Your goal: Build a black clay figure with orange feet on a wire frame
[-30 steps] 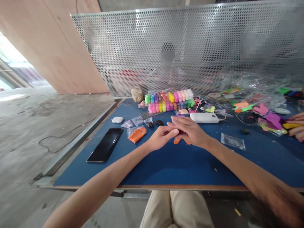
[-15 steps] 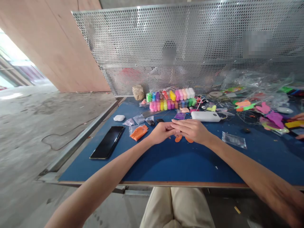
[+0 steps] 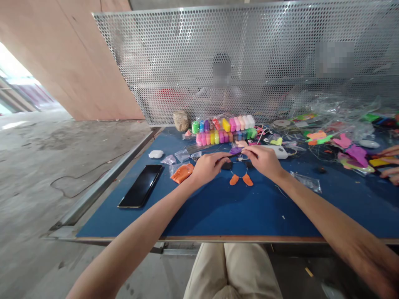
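blue bench [image 3: 218,211] carries two orange clay pieces [image 3: 241,180] just toward the body from both hands, while left hand [image 3: 208,166] and right hand [image 3: 264,160] each pinch shut on a thin dark strip [image 3: 234,155] lying left-to-right between them.

two orange clay pieces [image 3: 241,180] – side by side, flat

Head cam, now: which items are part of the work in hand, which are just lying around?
In hand:
- left hand and right hand, each with a pinching grip on the thin dark strip
- two orange clay teardrops
- small black clay lumps

Lying about:
- black smartphone
- white earbud case
- multicolour clay stick pack
- orange clay bag
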Demonstrator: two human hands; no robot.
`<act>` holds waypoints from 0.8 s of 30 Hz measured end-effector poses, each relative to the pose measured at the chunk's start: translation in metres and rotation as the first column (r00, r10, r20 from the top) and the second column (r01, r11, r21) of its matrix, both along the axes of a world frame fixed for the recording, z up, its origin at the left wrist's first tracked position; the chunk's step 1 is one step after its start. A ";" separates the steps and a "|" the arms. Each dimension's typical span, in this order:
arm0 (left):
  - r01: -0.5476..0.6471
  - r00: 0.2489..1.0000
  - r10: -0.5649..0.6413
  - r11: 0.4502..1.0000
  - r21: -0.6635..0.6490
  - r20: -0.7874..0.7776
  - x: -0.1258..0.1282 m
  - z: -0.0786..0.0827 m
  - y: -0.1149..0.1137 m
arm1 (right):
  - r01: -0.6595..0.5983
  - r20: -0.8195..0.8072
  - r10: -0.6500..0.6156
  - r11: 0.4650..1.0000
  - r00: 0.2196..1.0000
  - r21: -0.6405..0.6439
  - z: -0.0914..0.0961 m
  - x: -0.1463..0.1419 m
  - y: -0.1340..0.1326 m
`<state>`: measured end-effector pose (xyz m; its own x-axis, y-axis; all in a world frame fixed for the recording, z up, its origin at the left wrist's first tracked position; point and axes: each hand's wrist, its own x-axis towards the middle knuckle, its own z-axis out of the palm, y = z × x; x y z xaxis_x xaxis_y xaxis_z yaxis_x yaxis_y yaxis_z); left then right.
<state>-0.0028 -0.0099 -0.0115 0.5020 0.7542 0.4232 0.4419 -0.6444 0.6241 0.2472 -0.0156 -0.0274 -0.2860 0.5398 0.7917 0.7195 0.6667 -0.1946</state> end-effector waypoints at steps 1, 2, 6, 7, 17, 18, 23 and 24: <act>0.000 1.000 0.000 1.000 -0.008 0.023 0.000 -0.002 0.001 | 0.001 -0.037 -0.001 1.000 0.999 -0.005 0.000 0.004 0.002; 0.002 0.999 0.000 0.999 -0.037 0.053 0.001 -0.004 0.002 | -0.012 -0.055 0.011 1.000 0.998 -0.014 -0.001 0.006 0.003; -0.002 0.970 0.053 0.977 -0.214 0.236 0.004 -0.014 0.006 | -0.148 -0.029 0.146 0.984 0.989 -0.094 -0.002 0.006 0.000; 0.016 0.948 0.071 0.963 -0.269 0.310 0.005 -0.016 0.007 | -0.182 -0.023 0.180 0.977 0.983 -0.116 -0.003 0.004 -0.002; 0.427 0.816 -0.064 0.737 -0.524 0.575 0.012 -0.019 -0.001 | -0.289 -0.011 0.291 0.944 0.957 -0.160 -0.007 -0.012 -0.009; 0.463 0.803 -0.081 0.708 -0.533 0.590 0.011 -0.018 -0.002 | -0.299 0.021 0.303 0.947 0.953 -0.122 -0.006 -0.012 -0.009; 0.463 0.854 -0.181 0.690 -0.556 0.487 0.009 -0.010 -0.009 | -0.277 0.163 0.268 0.960 0.950 0.040 -0.005 -0.013 -0.010; 0.430 0.881 -0.204 0.720 -0.544 0.427 0.008 -0.009 -0.011 | -0.274 0.191 0.260 0.961 0.947 0.049 -0.005 -0.014 -0.011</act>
<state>0.0055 -0.0211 -0.0205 0.6835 0.7217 0.1096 -0.0111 -0.1399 0.9901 0.2335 -0.0269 -0.0326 -0.5534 0.3659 0.7482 0.5318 0.8466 -0.0208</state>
